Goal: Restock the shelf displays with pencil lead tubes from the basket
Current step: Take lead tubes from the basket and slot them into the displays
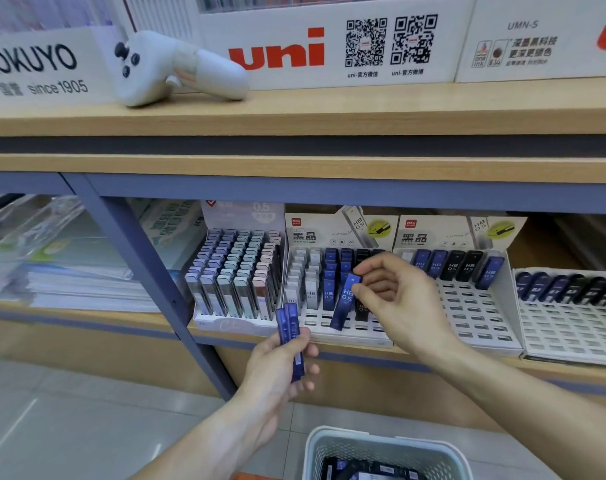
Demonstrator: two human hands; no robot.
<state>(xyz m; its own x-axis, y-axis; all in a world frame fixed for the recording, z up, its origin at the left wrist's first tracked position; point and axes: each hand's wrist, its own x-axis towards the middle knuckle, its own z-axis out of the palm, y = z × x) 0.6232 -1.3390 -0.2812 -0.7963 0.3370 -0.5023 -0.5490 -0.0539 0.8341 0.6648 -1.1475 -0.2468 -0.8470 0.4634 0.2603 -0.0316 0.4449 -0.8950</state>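
Basket contents are mostly cut off by the bottom edge of the frame; only dark packets show inside its white lattice wall, too blurred to read. Print on the display cards at the back of the lower shelf is hard to make out beyond "HB 0.5". The left hand, lower centre, reaches up with its fingers curled round a small bundle of blue lead tubes, held upright just in front of the shelf edge. The right hand stretches in from the lower right, wrist bent, thumb and fingertips pinching a single blue tube tilted over the slotted white display tray at mid-frame, among rows of white, blue and black tubes. On the upper shelf, upper left, lies a white handheld controller.
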